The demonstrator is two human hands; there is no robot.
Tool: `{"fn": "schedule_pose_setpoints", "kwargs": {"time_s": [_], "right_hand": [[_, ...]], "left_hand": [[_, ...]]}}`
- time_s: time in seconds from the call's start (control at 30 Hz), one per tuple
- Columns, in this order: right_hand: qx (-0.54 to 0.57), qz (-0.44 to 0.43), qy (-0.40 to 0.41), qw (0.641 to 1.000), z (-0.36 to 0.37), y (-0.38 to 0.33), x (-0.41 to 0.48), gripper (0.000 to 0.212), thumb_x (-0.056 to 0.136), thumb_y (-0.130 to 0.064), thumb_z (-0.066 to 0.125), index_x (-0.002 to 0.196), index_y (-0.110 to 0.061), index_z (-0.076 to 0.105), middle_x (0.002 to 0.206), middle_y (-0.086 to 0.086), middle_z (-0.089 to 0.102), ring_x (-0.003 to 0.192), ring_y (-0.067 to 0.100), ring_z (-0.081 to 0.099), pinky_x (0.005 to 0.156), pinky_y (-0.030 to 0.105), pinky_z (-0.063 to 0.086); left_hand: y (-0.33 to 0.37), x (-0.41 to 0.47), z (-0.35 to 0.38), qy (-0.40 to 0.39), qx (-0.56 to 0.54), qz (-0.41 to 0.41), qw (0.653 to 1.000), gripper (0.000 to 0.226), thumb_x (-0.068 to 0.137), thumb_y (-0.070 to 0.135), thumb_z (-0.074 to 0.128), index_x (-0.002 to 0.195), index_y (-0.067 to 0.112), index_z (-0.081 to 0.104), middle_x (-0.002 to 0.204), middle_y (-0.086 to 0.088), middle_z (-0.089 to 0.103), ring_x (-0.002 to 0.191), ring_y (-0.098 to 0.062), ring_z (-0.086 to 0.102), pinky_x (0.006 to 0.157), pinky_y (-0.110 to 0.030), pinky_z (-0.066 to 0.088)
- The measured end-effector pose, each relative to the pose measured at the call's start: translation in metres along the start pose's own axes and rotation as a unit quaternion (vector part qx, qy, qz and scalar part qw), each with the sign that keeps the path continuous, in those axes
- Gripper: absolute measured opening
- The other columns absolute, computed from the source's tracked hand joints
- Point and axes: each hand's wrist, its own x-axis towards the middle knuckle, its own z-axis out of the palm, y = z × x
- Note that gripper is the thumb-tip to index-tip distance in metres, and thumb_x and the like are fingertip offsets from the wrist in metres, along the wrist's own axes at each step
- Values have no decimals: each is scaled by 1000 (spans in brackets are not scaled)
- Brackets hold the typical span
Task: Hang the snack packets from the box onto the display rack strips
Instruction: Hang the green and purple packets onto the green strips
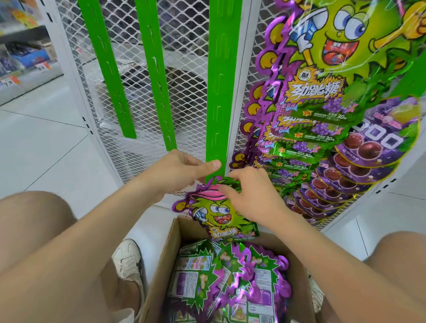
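White tile floor (pixel 38 143) and a white mesh panel (pixel 182 39) fill the view ahead of you, with green display strips hanging down the mesh. Your left grip (pixel 180 171) pinches the bottom end of the nearest strip (pixel 220 89), thumb pressed on its front. Just to its right, at the same strip end, your right grip (pixel 251 196) has its fingers curled over the top of one snack packet (pixel 217 217). The packet's body hangs below both grips, over the far edge of the open box (pixel 170 251). Under your right forearm, more packets (pixel 227 282) lie heaped in that box. Up and to the right of the right grip, a filled column of hung packets (pixel 305 116) crowds close.

You look to be working the packet's hang hole onto the lowest tab; your fingers hide whether it has caught. Let go too early and the packet drops into the box. Pull hard and the foil at the hole could tear, or the thin strip could bend. Swing your right elbow wide and you may knock the neighbouring packets loose.
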Motion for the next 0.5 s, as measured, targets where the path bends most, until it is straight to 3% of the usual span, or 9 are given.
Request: {"fn": "schedule_pose_setpoints", "kwargs": {"time_s": [0.07,0.1,0.17,0.2,0.27,0.33,0.4,0.47,0.5], "right_hand": [[-10,-1,5,1000,1,1,0,35,98,-50,66,74,-26,69,58,1,58,61,15,52,80,42,52],[-19,2,12,1000,1,2,-1,37,98,-50,66,69,-27,64,57,1,56,60,15,50,78,42,52],[-55,12,29,998,1,4,-3,36,97,-46,68,68,-28,56,60,0,54,60,16,51,72,42,54],[-79,19,38,996,0,4,-5,29,96,-43,68,76,-24,59,66,0,57,63,18,55,69,41,56],[-130,35,41,990,-3,7,-10,23,95,-35,68,98,-14,61,82,3,63,77,23,63,66,33,51],[-186,50,10,981,-7,11,-19,21,96,-30,66,96,-12,54,85,5,57,84,27,64,62,33,42],[-224,71,-41,971,-9,14,-29,26,96,-27,63,83,-15,45,81,4,50,85,32,64,62,36,43],[-221,75,-103,967,-7,16,-38,28,97,-27,61,81,-15,42,80,4,44,87,34,64,64,38,47],[-208,72,-136,966,-5,16,-42,24,98,-29,60,86,-14,45,81,3,42,88,34,63,65,38,47]], "left_hand": [[-4,-2,4,35,75,71,994,51,91,62,70,78,12,77,54,15,55,51,-6,49,54,-17,37],[-7,-3,8,69,131,121,982,44,95,57,69,78,16,74,55,16,52,51,-5,47,53,-17,33],[-16,-6,16,175,246,208,930,25,97,47,71,105,23,68,86,12,60,75,-4,53,67,-24,39],[-21,-7,20,233,279,239,900,31,96,40,73,116,20,60,101,7,56,88,-12,53,73,-30,41],[-31,-10,30,284,289,288,868,33,94,29,73,112,16,49,105,-1,53,90,-22,50,71,-39,43],[-44,-9,44,218,308,269,886,27,92,28,71,102,19,48,94,-3,59,84,-27,54,65,-41,45],[-65,0,63,66,372,190,906,19,91,34,69,94,24,53,89,-1,68,87,-28,64,69,-40,53],[-90,8,85,-106,434,162,880,10,93,33,65,93,23,64,96,-3,72,97,-30,69,79,-41,58],[-104,12,98,-180,459,154,856,14,96,29,63,103,18,69,104,-5,73,104,-30,68,85,-42,58]]}}
